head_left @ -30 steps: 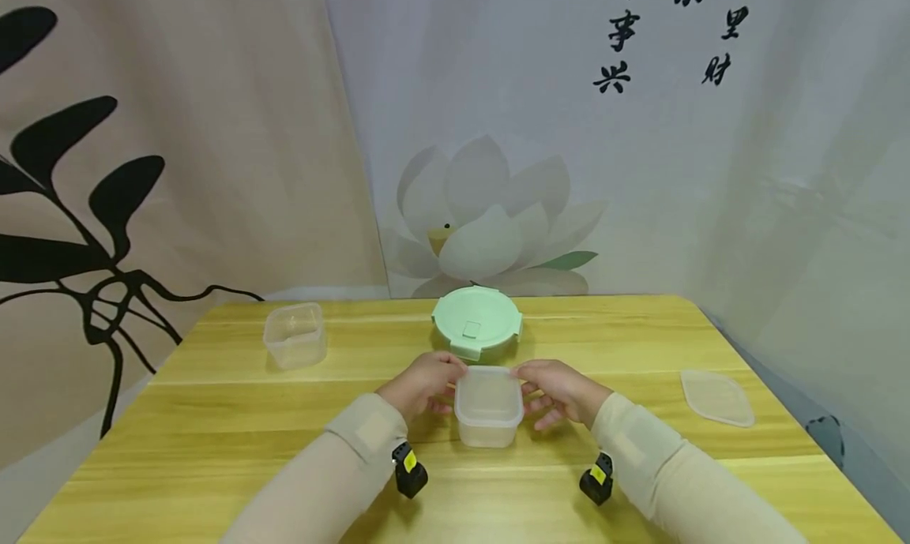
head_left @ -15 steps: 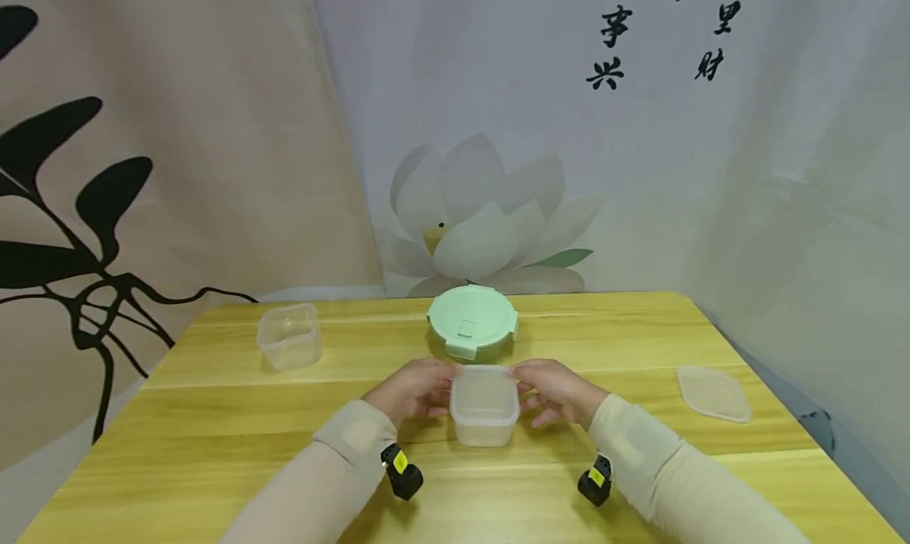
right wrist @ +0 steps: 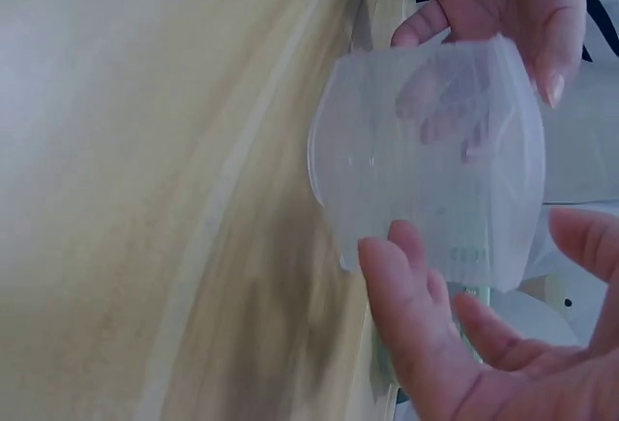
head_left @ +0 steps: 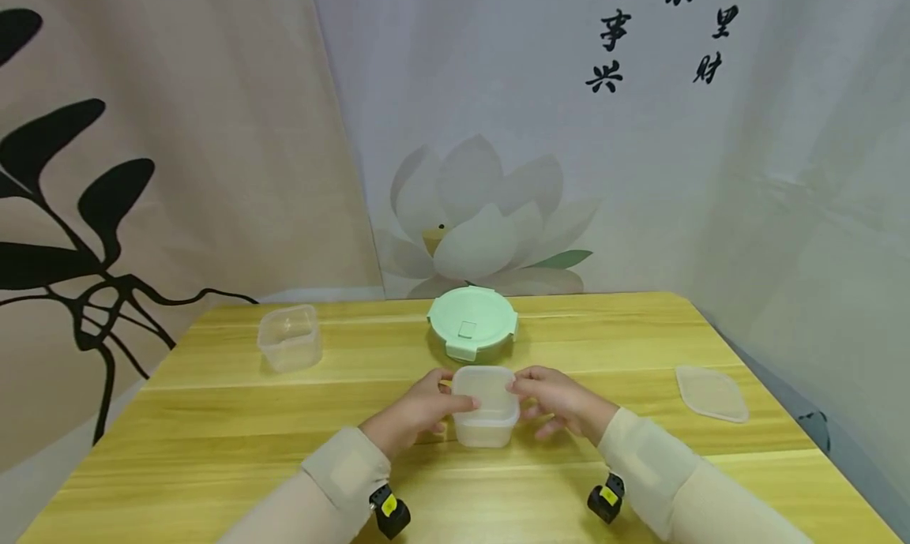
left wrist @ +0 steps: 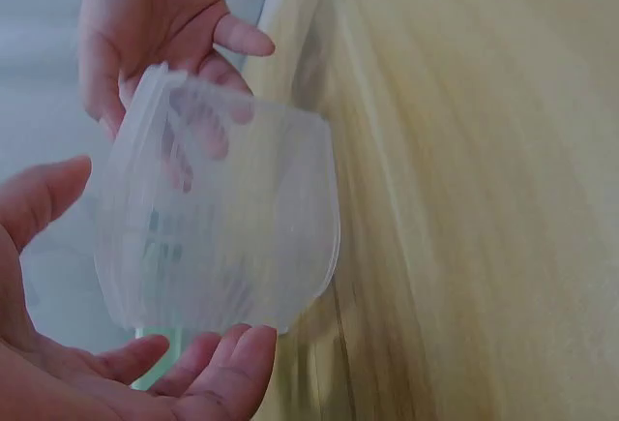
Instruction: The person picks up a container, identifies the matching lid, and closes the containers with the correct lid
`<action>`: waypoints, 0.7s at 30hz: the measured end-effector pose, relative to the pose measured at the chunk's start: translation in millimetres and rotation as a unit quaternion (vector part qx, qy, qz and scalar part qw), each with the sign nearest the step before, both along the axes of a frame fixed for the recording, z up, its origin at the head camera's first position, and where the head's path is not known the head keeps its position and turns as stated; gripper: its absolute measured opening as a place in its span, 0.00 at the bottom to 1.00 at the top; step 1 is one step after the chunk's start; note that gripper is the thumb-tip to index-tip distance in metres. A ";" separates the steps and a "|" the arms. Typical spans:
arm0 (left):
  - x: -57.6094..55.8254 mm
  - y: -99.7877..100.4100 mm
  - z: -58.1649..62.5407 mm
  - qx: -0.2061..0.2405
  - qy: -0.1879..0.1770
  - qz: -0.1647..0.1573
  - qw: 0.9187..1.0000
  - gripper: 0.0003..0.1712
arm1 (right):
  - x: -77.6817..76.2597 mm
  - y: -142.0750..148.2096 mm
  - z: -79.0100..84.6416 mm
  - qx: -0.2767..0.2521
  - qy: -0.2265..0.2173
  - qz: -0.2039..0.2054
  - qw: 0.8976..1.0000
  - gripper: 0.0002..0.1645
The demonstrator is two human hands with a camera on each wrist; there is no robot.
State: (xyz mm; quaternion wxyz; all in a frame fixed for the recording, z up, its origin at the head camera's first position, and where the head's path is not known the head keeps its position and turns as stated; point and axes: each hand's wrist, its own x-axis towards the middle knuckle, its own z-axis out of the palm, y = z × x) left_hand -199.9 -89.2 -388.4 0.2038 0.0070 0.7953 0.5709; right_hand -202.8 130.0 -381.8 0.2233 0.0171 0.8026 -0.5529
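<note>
A small translucent plastic food container (head_left: 486,435) with a frosted lid (head_left: 489,388) on its top stands upright near the middle of the table. My left hand (head_left: 425,404) is at its left side, thumb reaching over the lid and fingers along the wall. On the opposite side, my right hand (head_left: 562,399) has its thumb by the lid's edge and its fingers loosely spread. Both wrist views show the container (left wrist: 227,213) between the two hands, fingertips at its walls. The near thumb stands away from the lid in each.
Behind the container sits a round box with a mint-green clip lid (head_left: 473,319). An open clear container (head_left: 291,340) stands at the back left. A loose translucent lid (head_left: 712,394) lies flat at the right of the wooden table (head_left: 213,465). A printed curtain hangs behind.
My left hand has come nearer, its thumb now over the lid's left part rather than at the rear corner. The right hand has shifted slightly down. The container stays in place.
</note>
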 end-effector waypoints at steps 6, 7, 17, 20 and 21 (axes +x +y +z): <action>5.7 1.5 0.1 0.010 0.014 -0.011 1.000 0.47 | 8.6 0.2 -0.8 -0.012 0.000 0.007 1.000 0.28; 5.6 1.4 -0.7 0.011 0.015 -0.012 1.000 0.47 | 9.1 0.1 -1.3 -0.014 -0.001 0.007 1.000 0.28; 5.5 -3.0 -5.8 0.029 0.011 -0.031 0.999 0.47 | 11.0 0.7 -3.1 -0.035 -0.012 0.001 0.999 0.28; 6.3 -4.1 -6.7 0.033 -0.002 -0.034 0.999 0.45 | 10.4 1.7 -3.6 -0.041 -0.016 0.003 0.999 0.28; 6.4 -4.2 -7.0 0.034 -0.004 -0.035 0.999 0.45 | 10.2 2.0 -3.9 -0.044 -0.017 0.003 0.999 0.29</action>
